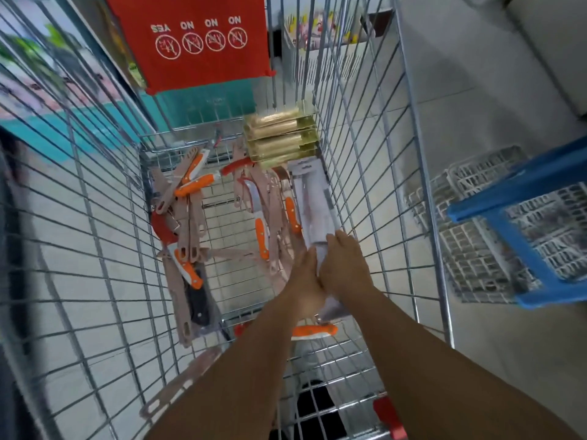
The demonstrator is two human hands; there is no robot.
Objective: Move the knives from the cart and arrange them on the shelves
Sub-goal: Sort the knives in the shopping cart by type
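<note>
Hands, left [305, 274] and right [344, 265], clamped on blurred grey-white packaged knife [313, 204] in cart [381, 185].

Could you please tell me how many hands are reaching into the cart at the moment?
2: the left hand and right hand meet on the grey packaged knife by the cart's right wall.

Shiny metal wire cart [355, 128], glossy plastic-handled knives [190, 182].

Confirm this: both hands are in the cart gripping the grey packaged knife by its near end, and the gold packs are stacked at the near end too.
Not quite. In the head view both hands, left hand and right hand, hold the grey packaged knife by its near end, but the gold packs are stacked at the cart's far end.
</note>
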